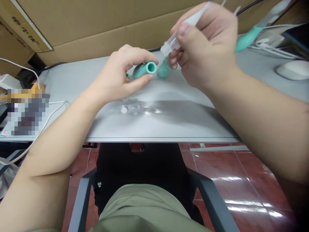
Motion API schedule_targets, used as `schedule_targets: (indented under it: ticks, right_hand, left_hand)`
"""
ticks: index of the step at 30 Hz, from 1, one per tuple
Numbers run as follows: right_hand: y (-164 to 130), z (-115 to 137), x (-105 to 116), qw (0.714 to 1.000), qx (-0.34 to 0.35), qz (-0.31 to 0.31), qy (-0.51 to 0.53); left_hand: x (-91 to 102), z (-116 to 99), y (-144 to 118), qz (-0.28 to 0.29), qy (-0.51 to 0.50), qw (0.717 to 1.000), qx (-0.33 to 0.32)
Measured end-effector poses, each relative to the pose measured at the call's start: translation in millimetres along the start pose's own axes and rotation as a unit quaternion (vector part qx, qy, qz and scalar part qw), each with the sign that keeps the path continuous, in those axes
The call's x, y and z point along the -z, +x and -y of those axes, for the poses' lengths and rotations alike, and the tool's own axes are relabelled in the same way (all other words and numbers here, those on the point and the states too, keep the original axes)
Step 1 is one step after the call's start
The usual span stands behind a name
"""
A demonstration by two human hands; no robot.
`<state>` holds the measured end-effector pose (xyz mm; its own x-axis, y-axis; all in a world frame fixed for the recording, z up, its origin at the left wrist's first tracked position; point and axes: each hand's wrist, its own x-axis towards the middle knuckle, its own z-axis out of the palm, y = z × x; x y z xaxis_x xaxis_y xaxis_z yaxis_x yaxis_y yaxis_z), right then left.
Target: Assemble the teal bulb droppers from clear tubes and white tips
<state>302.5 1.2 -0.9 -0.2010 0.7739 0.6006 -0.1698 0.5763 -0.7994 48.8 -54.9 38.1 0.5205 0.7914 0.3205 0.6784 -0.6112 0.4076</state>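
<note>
My left hand (125,69) is closed around a teal rubber bulb (141,70), its round open mouth turned toward me. Raised above the desk to its right, my right hand (205,45) pinches a translucent plastic nozzle (172,42) between thumb and fingers. The nozzle's wide collar points down and left, toward the bulb, but the two are apart. Behind my right fingers, another teal bulb (164,70) stands on the desk, its top partly hidden. Beyond my right wrist is a teal bulb with a clear nozzle (249,37). A bit of teal also shows behind my left hand.
Small whitish spots, possibly liquid, lie on the grey desk (145,125). A white mouse (293,70) and white cables (272,48) are at the right. Cardboard (96,29) walls off the back. At the left are a white cable (51,117) and a yellow object (36,90).
</note>
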Motion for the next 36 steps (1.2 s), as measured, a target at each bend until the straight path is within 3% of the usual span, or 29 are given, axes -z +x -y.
schedule_targets:
  ticks: [2, 4, 8, 12, 22, 26, 30, 36]
  right_hand:
    - [-0.5, -6.1, 0.9, 0.999, -0.004, 0.037, -0.041]
    - [1.8, -15.1, 1.5, 0.995, 0.044, 0.045, -0.081]
    - [10.4, -30.4, 2.6, 0.986, 0.132, 0.039, -0.093]
    - [13.6, -30.6, 5.0, 0.982, 0.146, 0.042, -0.109]
    - [8.1, -23.4, 7.6, 0.990, 0.083, 0.070, -0.093]
    - [3.8, -15.3, 6.8, 0.991, 0.067, 0.086, -0.073]
    - [0.4, -11.7, 4.0, 0.988, 0.071, 0.125, -0.060]
    - [-3.0, -18.9, 1.9, 0.982, 0.052, 0.179, -0.007]
  left_hand:
    - [-1.6, 1.8, 3.7, 0.008, 0.004, 1.000, -0.025]
    - [-7.3, 8.2, 7.3, -0.009, -0.013, 0.999, -0.028]
    - [-23.1, 25.4, 15.6, -0.071, -0.037, 0.997, -0.005]
    - [-30.6, 36.1, 25.0, -0.076, -0.020, 0.997, 0.010]
    - [-38.4, 43.5, 29.1, -0.085, 0.012, 0.996, 0.009]
    - [-36.2, 37.2, 24.0, -0.142, 0.014, 0.990, -0.015]
    - [-31.4, 23.9, 16.7, -0.151, 0.012, 0.988, -0.031]
    - [-34.0, 13.2, 8.3, -0.135, -0.096, 0.985, -0.053]
